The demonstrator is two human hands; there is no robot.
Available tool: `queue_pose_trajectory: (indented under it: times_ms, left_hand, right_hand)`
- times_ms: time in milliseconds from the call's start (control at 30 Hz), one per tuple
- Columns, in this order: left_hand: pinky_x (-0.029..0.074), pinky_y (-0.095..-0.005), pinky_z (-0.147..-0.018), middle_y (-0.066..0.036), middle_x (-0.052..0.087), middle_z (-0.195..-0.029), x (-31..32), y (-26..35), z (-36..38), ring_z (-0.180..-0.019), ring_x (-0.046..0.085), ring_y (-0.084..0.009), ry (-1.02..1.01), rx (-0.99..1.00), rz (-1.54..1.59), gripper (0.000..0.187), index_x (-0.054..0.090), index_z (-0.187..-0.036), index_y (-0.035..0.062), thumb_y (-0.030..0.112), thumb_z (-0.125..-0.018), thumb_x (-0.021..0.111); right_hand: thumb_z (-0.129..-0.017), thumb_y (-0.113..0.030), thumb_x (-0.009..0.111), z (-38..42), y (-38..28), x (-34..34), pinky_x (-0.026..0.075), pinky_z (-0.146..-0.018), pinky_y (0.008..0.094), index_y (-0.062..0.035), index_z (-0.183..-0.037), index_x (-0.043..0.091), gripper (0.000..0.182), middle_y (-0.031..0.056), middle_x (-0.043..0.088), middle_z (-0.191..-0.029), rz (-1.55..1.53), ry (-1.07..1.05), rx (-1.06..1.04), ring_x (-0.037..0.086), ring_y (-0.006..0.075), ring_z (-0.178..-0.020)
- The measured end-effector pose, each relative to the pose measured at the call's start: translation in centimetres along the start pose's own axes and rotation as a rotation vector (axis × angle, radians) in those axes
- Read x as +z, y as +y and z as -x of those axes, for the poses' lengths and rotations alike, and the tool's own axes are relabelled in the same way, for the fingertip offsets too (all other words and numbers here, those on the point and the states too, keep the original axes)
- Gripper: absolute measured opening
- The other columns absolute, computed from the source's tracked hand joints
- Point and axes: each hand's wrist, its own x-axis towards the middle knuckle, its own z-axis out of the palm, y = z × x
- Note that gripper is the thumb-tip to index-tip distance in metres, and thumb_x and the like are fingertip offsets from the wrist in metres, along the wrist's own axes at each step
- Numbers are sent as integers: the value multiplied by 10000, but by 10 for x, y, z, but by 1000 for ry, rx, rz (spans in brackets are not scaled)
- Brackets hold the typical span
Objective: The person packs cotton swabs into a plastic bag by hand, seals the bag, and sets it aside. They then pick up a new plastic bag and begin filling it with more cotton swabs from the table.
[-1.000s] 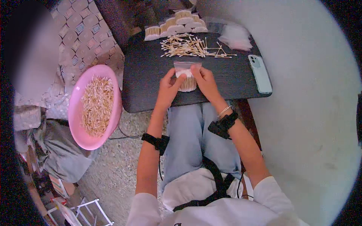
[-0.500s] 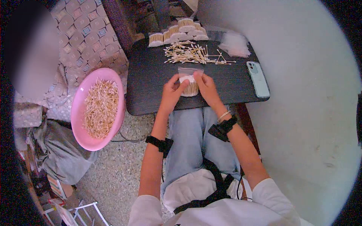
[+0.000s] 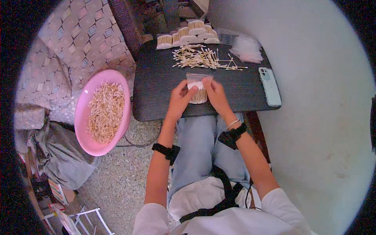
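Between my two hands is a small clear zip bag of cotton swabs (image 3: 199,96), its transparent top flap pointing away from me. My left hand (image 3: 181,98) grips the bag's left side, thumb pressed on the front. On the other side my right hand (image 3: 216,95) pinches the upper right part near the bag's mouth. The swabs inside stand side by side with white tips at the top. Just beyond the bag, loose cotton swabs (image 3: 196,58) lie scattered on the black table (image 3: 156,86).
Filled swab bags (image 3: 196,28) are stacked at the table's far edge. Clear empty bags (image 3: 246,49) lie at the far right, with a pale green phone (image 3: 269,87) nearer. To the left is a pink basin (image 3: 80,117) full of swabs. A white wall (image 3: 321,117) borders the right.
The whole view has shifted slightly. Both hands still hold the bag in nearly the same place, the right fingers moving a little along its upper edge.
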Motion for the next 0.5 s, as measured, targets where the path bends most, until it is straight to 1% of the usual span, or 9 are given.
queue_pose_trajectory:
  times_ms: [100, 300, 400, 500]
  left_hand:
    - [466, -244, -751, -53, 621, -969, 2, 0, 0, -864, 574, -97, 14, 15, 9, 265, 548, -1086, 15, 159, -870, 599]
    - [468, -240, -744, -50, 617, -985, 2, 5, 3, -869, 575, -97, 3, 0, 46, 281, 543, -1102, 7, 156, -870, 598]
    - [469, -233, -735, -38, 622, -965, 3, 4, 3, -847, 579, -92, 12, 53, 27, 279, 547, -1102, 8, 153, -870, 598]
    - [468, -233, -737, -33, 623, -957, 2, 6, 4, -845, 580, -90, 14, 33, 15, 268, 553, -1099, 12, 146, -871, 596]
  right_hand:
    - [-929, -329, 484, -1, 1, 2, 424, -555, 305, 11, -877, 611, 367, 55, 613, -706, -16, 27, -87, 506, 124, -603]
    - [-924, -329, 488, 0, -1, 0, 431, -572, 305, 16, -887, 613, 369, 77, 615, -704, 85, 19, -58, 508, 122, -609]
    - [-924, -315, 492, 0, -1, 3, 413, -535, 295, 10, -851, 614, 355, 54, 586, -662, 72, 50, -160, 483, 107, -582]
    - [-922, -310, 502, 2, -9, 5, 389, -498, 275, 2, -827, 608, 343, 28, 552, -635, -1, 42, -81, 456, 88, -557]
